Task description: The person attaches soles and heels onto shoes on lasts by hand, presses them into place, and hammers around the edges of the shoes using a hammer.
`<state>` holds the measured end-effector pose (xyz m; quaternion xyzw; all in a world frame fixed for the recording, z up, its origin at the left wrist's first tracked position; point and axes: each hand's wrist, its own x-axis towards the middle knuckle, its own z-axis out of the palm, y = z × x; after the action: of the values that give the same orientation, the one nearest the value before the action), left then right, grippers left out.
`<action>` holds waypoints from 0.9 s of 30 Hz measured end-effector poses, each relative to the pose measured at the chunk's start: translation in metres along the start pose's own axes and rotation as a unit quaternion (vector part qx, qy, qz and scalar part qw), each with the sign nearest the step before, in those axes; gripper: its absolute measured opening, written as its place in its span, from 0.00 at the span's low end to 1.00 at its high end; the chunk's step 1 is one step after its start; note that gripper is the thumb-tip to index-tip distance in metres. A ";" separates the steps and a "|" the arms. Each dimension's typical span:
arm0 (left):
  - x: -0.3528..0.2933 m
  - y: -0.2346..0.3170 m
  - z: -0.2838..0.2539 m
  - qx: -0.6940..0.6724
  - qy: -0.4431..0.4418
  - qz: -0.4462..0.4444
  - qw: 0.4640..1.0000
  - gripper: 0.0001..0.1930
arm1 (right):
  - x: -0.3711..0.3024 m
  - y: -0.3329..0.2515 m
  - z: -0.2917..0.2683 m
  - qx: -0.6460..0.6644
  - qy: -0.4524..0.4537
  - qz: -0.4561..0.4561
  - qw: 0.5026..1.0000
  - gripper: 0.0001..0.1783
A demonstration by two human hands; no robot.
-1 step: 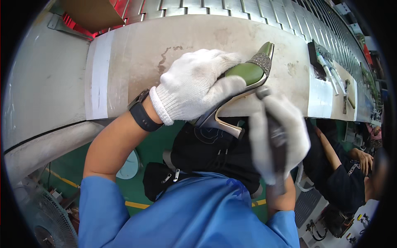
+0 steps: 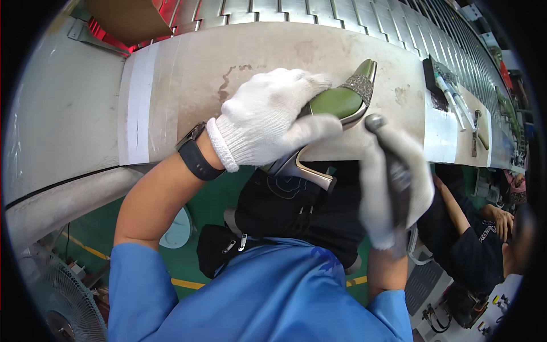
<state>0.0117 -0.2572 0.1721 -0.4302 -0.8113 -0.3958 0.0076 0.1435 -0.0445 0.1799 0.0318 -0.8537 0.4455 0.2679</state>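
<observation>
My left hand (image 2: 268,114), in a white knit glove, is wrapped round a green high-heeled shoe (image 2: 336,101). The shoe lies tilted over the bench edge, its toe away from me. A glittery band (image 2: 360,85) crosses its front, and its slim heel (image 2: 313,175) points toward me; the glove hides its middle. My right hand (image 2: 420,182), also gloved, is closed round a dark hand tool (image 2: 399,176) with a rounded metal knob at its upper end. Motion blurs that tool, so its exact kind is unclear. The knob is just right of the shoe, apart from it.
The pale, stained bench (image 2: 273,51) runs across, with a slatted metal conveyor (image 2: 319,11) behind it. To the right lie pen-like tools (image 2: 453,100) by a black box and a small hammer (image 2: 476,132). A co-worker's arm (image 2: 456,208) is at right; a fan (image 2: 60,302) stands lower left.
My right hand and its tool have moved rightward, away from the shoe. My left hand's thumb has shifted slightly; the shoe stays nearly in place.
</observation>
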 end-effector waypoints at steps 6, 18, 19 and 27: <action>0.043 0.038 -0.003 0.120 -0.222 -0.142 0.957 0.44 | 0.028 0.071 -0.015 0.233 0.129 0.311 0.912 0.09; 0.069 0.066 -0.034 -0.156 0.106 0.138 0.972 0.46 | 0.028 0.055 -0.028 0.251 0.066 0.288 0.922 0.11; 0.068 0.068 -0.032 -0.147 0.109 0.137 0.973 0.44 | 0.029 0.041 -0.031 0.263 0.054 0.258 0.928 0.12; 0.069 0.085 -0.006 -0.107 0.142 0.112 0.978 0.40 | 0.047 -0.053 -0.081 0.202 -0.071 -0.175 0.961 0.36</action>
<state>0.0265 -0.1866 0.2547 -0.4559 -0.7016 -0.5340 0.1214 0.1536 -0.0042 0.2796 0.2653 -0.7441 0.5514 0.2682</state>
